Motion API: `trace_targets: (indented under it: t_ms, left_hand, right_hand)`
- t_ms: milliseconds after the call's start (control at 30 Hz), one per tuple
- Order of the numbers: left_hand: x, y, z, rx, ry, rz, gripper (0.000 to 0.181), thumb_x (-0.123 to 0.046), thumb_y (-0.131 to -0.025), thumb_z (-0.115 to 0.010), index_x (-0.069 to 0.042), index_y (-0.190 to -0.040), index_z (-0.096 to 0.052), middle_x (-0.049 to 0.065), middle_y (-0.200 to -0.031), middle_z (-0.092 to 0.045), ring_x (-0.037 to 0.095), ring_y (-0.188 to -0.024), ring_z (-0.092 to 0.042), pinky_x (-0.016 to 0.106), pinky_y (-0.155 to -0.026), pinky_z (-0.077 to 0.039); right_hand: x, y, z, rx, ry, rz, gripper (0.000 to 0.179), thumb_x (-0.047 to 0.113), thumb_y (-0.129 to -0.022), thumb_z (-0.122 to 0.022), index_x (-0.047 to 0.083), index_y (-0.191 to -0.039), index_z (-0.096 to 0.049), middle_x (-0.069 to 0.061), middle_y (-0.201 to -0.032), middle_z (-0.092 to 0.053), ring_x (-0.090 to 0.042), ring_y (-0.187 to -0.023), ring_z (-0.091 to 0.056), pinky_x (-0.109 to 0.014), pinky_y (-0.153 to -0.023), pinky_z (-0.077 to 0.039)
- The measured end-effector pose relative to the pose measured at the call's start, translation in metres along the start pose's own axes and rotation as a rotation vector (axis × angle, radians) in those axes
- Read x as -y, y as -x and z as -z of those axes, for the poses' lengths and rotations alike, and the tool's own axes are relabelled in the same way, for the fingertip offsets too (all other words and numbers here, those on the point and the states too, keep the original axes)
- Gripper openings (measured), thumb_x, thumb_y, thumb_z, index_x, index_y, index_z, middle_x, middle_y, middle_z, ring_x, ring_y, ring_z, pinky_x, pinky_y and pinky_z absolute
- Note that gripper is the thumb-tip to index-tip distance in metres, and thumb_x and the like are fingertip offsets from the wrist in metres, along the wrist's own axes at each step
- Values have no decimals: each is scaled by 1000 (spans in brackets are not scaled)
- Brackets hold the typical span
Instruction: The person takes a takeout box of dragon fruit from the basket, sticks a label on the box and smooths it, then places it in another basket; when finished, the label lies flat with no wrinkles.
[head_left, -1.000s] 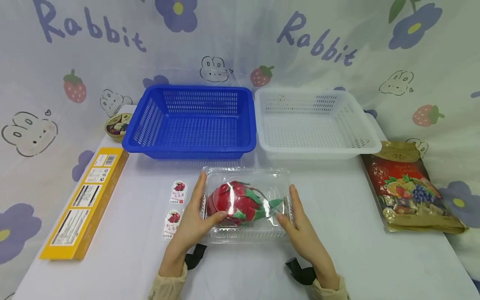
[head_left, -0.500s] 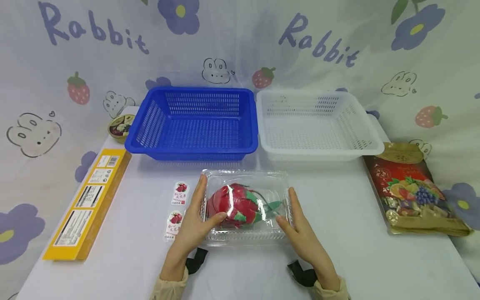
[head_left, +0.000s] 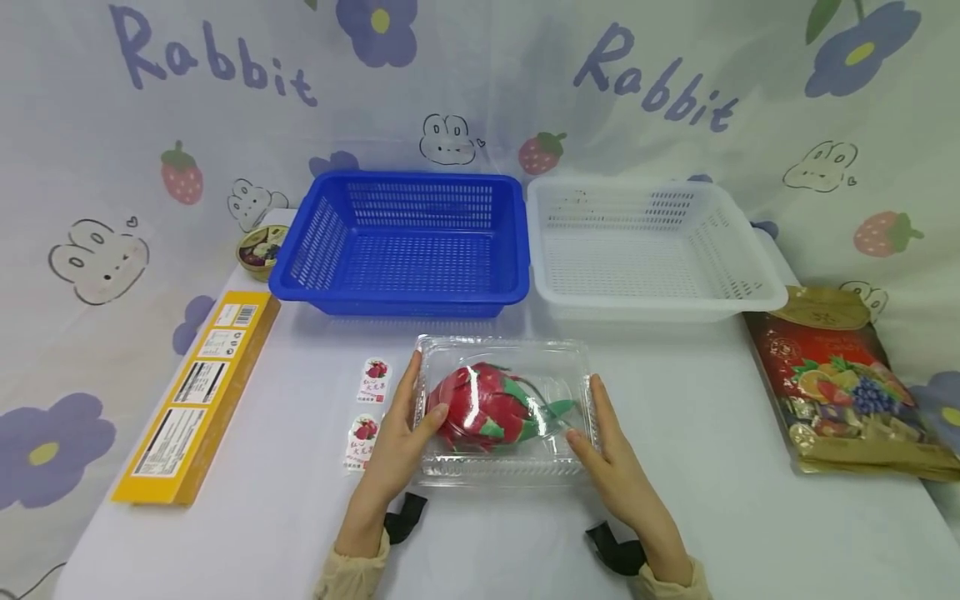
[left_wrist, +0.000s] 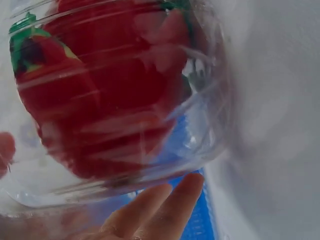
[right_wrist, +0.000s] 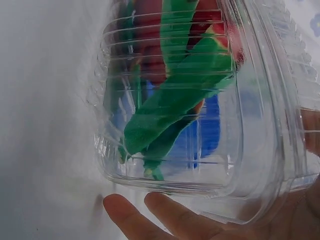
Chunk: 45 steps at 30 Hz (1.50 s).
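A clear plastic clamshell box [head_left: 555,357] stands in front of the baskets, with a red dragon fruit [head_left: 480,408] with green scales inside. My left hand [head_left: 397,442] holds the box's left side, thumb on the lid. On the right side my right hand [head_left: 618,467] holds it the same way. The wrist views show fingertips [left_wrist: 187,187] of the left hand and fingertips [right_wrist: 117,202] of the right against or close to the box's lower edges. Two dragon fruit stickers [head_left: 374,382] lie to the left of the box.
A blue basket [head_left: 397,304] and a white basket [head_left: 660,307] stand side by side at the back. A yellow box [head_left: 198,400] and a round tub [head_left: 258,250] are on the left. A candy bag [head_left: 855,392] lies on the right.
My left thumb has slid slightly up along the lid. The head view has turned a little, so the scene sits farther right. Both hands still hold the box.
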<state>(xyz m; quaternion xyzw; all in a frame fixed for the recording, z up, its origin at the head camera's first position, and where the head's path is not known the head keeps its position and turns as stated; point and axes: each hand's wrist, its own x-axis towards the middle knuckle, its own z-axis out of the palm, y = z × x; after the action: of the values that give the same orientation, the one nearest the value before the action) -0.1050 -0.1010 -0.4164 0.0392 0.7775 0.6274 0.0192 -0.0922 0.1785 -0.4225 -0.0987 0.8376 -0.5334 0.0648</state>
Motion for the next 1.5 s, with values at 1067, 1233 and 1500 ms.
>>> trace_targets:
  t_ms: [1067,1233,1500]
  left_hand:
    - [16,4,39,-348,-762,440,70,-29,-85,-69,13,-135,-42,37,-149,-26,57,-139,-17,69,-108,-20]
    - [16,4,38,-370,-755,437,58,-23,-83,-73,10,-126,-50,35,-149,-28,56,-139,-17,67,-109,-20]
    - [18,5,37,-431,-746,386,35,-13,-80,-73,3,-108,-58,32,-131,-49,52,-126,-39,63,-97,-34]
  right_hand:
    - [3,3,1,-18,-17,-38,71,21,-103,-46,8,-156,-1,-17,-163,3,-39,-150,4,-66,-114,-4]
    - [4,2,1,-20,-11,-36,72,22,-102,-46,8,-156,-1,-18,-163,2,-39,-150,4,-67,-114,-5]
    - [3,2,1,-18,-24,-35,73,20,-102,-47,8,-156,-1,-19,-163,2,-40,-150,4,-67,-114,-5]
